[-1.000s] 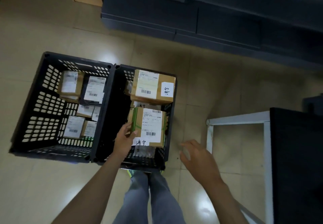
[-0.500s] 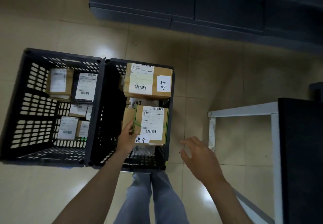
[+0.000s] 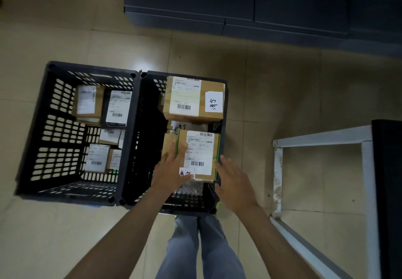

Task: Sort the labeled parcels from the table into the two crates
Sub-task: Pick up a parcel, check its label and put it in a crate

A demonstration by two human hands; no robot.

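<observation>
Two black slotted crates stand side by side on the floor. The left crate (image 3: 54,126) holds several small labeled parcels (image 3: 118,107). In the right crate (image 3: 225,113) a large cardboard parcel (image 3: 193,98) lies at the far end, and a green-taped parcel (image 3: 201,154) lies on top nearer me. My left hand (image 3: 171,169) rests flat on that near parcel's left part, with straight fingers and the thumb by its small handwritten label. Spread open, my right hand (image 3: 232,178) is at the parcel's right edge, by the crate rim.
A table with a white metal frame (image 3: 322,137) and a black top (image 3: 387,191) stands to the right. Dark cabinets (image 3: 239,6) line the far side. My legs (image 3: 195,246) are just behind the right crate. Tiled floor surrounds the crates.
My right hand has moved left to the near parcel's right edge. My left hand has shifted from the parcel's left side onto its top. The parcel sits lower in the crate.
</observation>
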